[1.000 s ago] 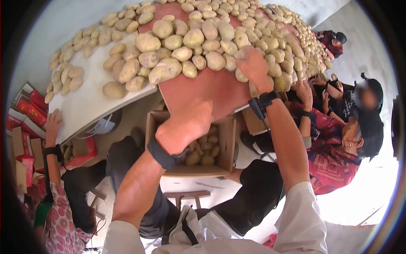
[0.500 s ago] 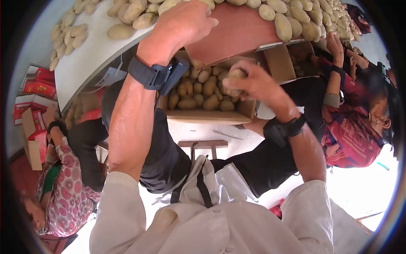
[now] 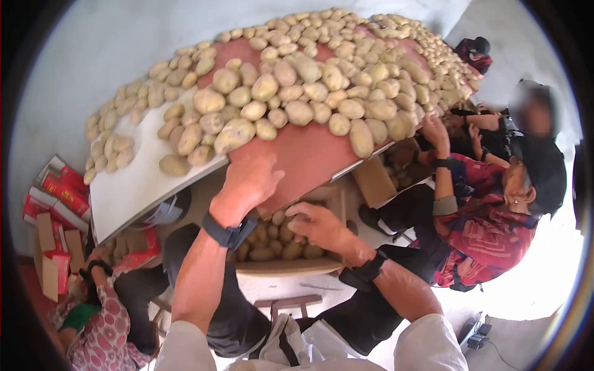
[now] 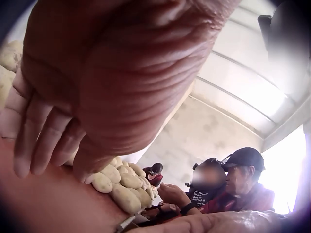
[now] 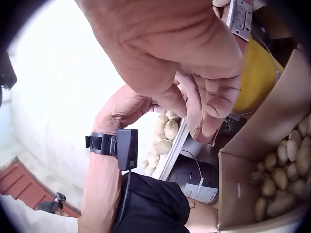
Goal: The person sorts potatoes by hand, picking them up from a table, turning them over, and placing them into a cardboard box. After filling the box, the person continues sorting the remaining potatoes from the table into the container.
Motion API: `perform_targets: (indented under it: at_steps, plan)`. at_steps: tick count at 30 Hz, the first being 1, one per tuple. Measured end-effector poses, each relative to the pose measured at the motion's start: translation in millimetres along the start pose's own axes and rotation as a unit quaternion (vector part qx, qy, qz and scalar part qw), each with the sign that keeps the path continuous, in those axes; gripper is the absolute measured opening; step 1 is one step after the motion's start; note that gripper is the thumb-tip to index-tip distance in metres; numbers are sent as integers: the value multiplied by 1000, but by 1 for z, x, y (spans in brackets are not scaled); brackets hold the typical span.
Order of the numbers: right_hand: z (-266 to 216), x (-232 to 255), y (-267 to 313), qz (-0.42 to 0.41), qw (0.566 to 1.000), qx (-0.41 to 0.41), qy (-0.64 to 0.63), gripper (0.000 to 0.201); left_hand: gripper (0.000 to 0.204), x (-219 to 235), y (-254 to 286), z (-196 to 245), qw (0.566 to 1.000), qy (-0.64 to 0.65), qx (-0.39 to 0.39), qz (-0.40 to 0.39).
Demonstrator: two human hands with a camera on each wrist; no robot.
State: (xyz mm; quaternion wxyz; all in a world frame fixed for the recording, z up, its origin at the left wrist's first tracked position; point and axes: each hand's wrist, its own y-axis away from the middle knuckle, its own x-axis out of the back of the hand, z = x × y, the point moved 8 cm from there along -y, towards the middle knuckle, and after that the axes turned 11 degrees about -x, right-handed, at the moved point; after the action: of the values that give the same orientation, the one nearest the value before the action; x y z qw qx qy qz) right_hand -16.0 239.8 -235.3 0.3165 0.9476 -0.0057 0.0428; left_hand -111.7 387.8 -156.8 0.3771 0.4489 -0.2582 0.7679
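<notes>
My left hand [image 3: 250, 179] is over the front edge of the red tabletop [image 3: 297, 157], fingers extended and palm bare in the left wrist view. Potatoes [image 3: 235, 136] are heaped just beyond its fingertips. My right hand [image 3: 325, 232] is above the cardboard box [image 3: 291, 267], thumb and fingers loosely bent. No potato shows in its palm in the right wrist view. Inside the box lie several potatoes [image 5: 282, 177], partly hidden by both hands in the head view.
A white tabletop [image 3: 133, 195] adjoins the red one at left. Another open box [image 3: 374, 182] stands at right, near a person in a red patterned shirt [image 3: 476, 210]. Red cartons [image 3: 62, 191] are stacked far left, near a person in a dotted sleeve [image 3: 105, 328].
The right hand first reached into the heap, then brought a potato over the box; now its fingers show none. The left hand has stayed near the table edge. The head view tipped down, then up.
</notes>
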Motion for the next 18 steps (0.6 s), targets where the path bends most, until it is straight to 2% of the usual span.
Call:
perform_targets:
  at_steps: [1, 3, 4, 6, 7, 8, 10, 11, 13, 14, 16, 18]
  plan:
    - [0, 1, -3, 17, 1000, 8, 3, 31, 30, -1, 0, 3, 1000, 1, -17, 9]
    - [-10, 15, -5, 28, 997, 21, -62, 29, 32, -9, -9, 10, 998, 67, 2, 1]
    - [-15, 17, -6, 29, 994, 20, -99, 29, 32, -10, -13, 22, 998, 68, -13, 6]
    - [-23, 23, -9, 38, 986, 17, -159, 30, 36, 6, -15, 48, 948, 277, -74, 136]
    - [-24, 28, -12, 46, 982, 17, -183, 31, 38, 14, -17, 65, 939, 297, -92, 147]
    - [-26, 33, -13, 52, 977, 21, -206, 32, 38, 11, -18, 76, 938, 297, -102, 147]
    - [-34, 36, -15, 51, 969, 33, -238, 36, 47, 16, -8, 111, 922, 219, -244, 204]
    - [-38, 38, -15, 47, 966, 41, -251, 38, 47, 9, -7, 118, 920, 220, -251, 206]
    - [-48, 35, -16, 34, 960, 55, -272, 41, 62, -8, -6, 137, 930, 143, -290, 174]
    - [-53, 32, -17, 27, 957, 64, -281, 43, 62, -9, -6, 137, 929, 143, -295, 175]
    - [-65, 28, -16, 13, 953, 87, -291, 47, 68, -4, -8, 133, 916, 221, -284, 175]
    - [-79, 20, -16, -9, 947, 112, -300, 51, 76, 2, -8, 134, 921, 208, -280, 175]
